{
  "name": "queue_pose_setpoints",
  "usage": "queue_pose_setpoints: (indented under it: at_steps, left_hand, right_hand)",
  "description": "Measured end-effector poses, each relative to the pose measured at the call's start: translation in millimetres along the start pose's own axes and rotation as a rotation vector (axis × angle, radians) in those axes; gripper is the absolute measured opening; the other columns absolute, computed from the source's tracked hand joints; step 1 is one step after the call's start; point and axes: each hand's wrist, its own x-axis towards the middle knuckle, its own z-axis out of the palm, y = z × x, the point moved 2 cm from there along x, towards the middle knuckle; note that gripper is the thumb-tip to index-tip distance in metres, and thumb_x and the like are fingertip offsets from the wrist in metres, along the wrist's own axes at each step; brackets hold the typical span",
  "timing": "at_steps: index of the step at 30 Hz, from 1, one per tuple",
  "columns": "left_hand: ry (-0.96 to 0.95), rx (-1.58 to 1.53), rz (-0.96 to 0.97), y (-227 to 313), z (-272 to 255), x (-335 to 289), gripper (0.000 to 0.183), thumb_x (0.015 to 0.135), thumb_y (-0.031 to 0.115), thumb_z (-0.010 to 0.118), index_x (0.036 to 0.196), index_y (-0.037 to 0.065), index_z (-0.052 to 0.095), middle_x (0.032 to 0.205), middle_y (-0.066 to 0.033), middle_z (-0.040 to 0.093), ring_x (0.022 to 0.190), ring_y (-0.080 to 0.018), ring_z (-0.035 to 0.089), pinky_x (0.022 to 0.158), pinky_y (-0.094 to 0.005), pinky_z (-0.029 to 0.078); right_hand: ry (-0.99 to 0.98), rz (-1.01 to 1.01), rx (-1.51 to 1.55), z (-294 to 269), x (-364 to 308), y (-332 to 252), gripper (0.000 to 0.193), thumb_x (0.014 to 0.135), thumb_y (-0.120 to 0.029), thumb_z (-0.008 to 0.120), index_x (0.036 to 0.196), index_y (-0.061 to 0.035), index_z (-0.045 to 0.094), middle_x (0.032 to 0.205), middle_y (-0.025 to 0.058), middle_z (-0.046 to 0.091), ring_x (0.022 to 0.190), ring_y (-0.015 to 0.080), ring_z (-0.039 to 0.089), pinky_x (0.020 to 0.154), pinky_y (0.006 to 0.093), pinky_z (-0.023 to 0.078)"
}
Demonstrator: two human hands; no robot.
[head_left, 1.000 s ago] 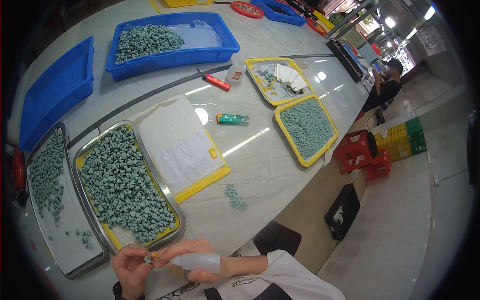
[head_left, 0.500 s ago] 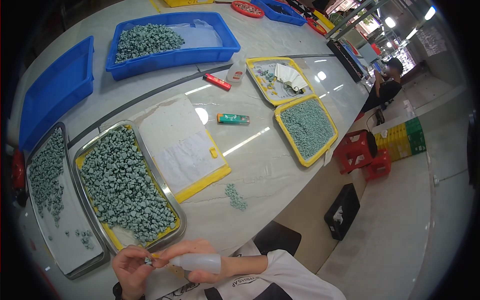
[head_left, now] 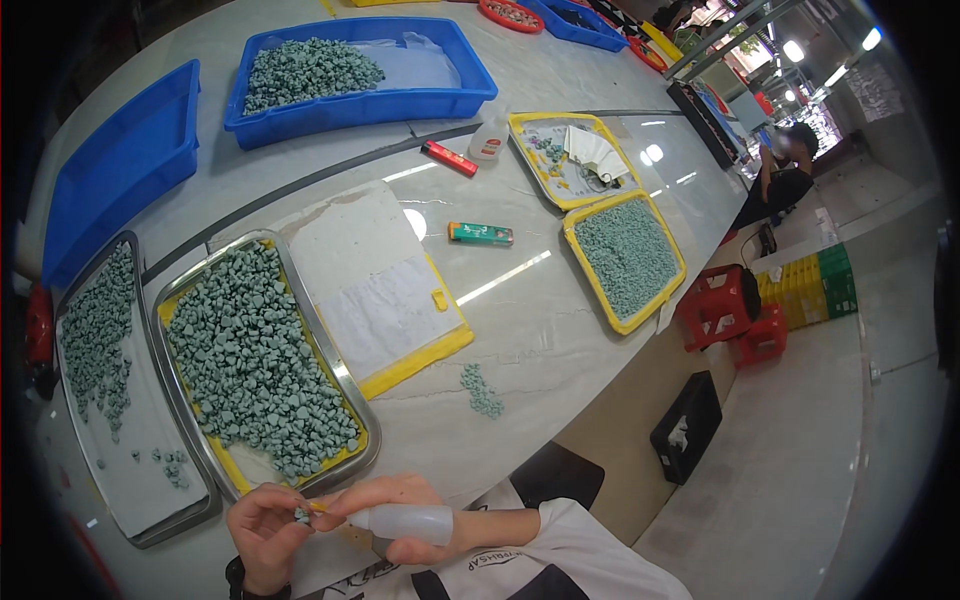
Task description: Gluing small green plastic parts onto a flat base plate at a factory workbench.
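Note:
At the lower edge, my left hand (head_left: 262, 538) pinches a small grey-green stone-like piece (head_left: 301, 515) between thumb and fingers. Beside it, my right hand (head_left: 385, 490) is wrapped round a translucent white squeeze bottle (head_left: 415, 522) lying almost level. The bottle's yellow tip (head_left: 318, 507) points left and sits right at the piece; whether they touch I cannot tell. Just beyond my left hand stands a metal tray (head_left: 372, 440) with a yellow lining, heaped with similar grey-green pieces (head_left: 265, 350).
Left of it is another metal tray (head_left: 150, 480) with scattered pieces. A white board (head_left: 350, 240) with yellow edging, a green lighter (head_left: 480, 234), a red lighter (head_left: 450, 158) and a small bottle (head_left: 488, 140) lie beyond. Yellow-rimmed trays (head_left: 625, 328) and blue bins (head_left: 360, 108) stand farther off.
The whole view has shifted slightly, so the table's things sit a little farther right. Both hands keep the same hold, with the bottle tip still at the small piece.

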Motion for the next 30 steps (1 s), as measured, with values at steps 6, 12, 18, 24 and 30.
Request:
queue_pose_setpoints:
  at_steps: [6,12,18,24,30]
  left_hand:
    - [-0.08,-0.166,0.045,-6.2,-3.7,-5.4,0.025,0.069,-0.005,0.061,0.093,-0.006,0.054,0.091,-0.0122,0.055,0.08,-0.0171,0.056,0.072,-0.0266,0.045]
    - [-0.188,-0.308,-0.093,-0.6,0.3,9.1,0.027,0.072,-0.011,0.057,0.097,-0.006,0.052,0.095,-0.0132,0.055,0.087,-0.0188,0.056,0.077,-0.0294,0.046]
    - [-0.138,-0.386,-0.135,-1.3,-5.0,4.7,0.027,0.07,-0.015,0.055,0.096,-0.006,0.052,0.096,-0.0155,0.055,0.087,-0.021,0.057,0.077,-0.0307,0.048]
    - [-0.144,-0.366,-0.087,-3.2,-6.4,2.9,0.025,0.071,-0.015,0.054,0.095,-0.006,0.052,0.097,-0.0161,0.054,0.089,-0.0208,0.057,0.079,-0.0306,0.048]
    - [-0.155,-0.349,-0.069,-5.9,-6.9,5.2,0.025,0.071,-0.015,0.054,0.095,-0.007,0.051,0.096,-0.0166,0.054,0.09,-0.021,0.057,0.079,-0.0307,0.048]
  right_hand:
    - [-0.044,0.133,0.09,0.9,-5.1,3.6,0.051,0.081,-0.039,0.052,0.11,0.0017,0.046,0.104,0.0155,0.057,0.093,0.0258,0.058,0.082,0.0313,0.044]
    - [-0.003,0.108,0.036,-6.5,-2.2,2.4,0.063,0.08,-0.056,0.043,0.101,0.0028,0.051,0.113,0.0287,0.048,0.092,0.0387,0.057,0.074,0.04,0.049]
    - [-0.06,0.103,-0.139,2.8,3.8,4.2,0.061,0.081,-0.059,0.035,0.097,-0.0006,0.043,0.098,0.0371,0.05,0.095,0.0438,0.053,0.061,0.037,0.054]
    - [-0.187,-0.012,-0.371,3.4,7.8,3.7,0.061,0.083,-0.057,0.033,0.093,0.002,0.044,0.093,0.0379,0.05,0.09,0.0445,0.055,0.053,0.0366,0.055]
    - [-0.122,-0.006,-0.437,9.2,9.2,3.6,0.058,0.084,-0.053,0.037,0.091,0.003,0.047,0.084,0.0299,0.054,0.088,0.0421,0.057,0.055,0.0366,0.053]
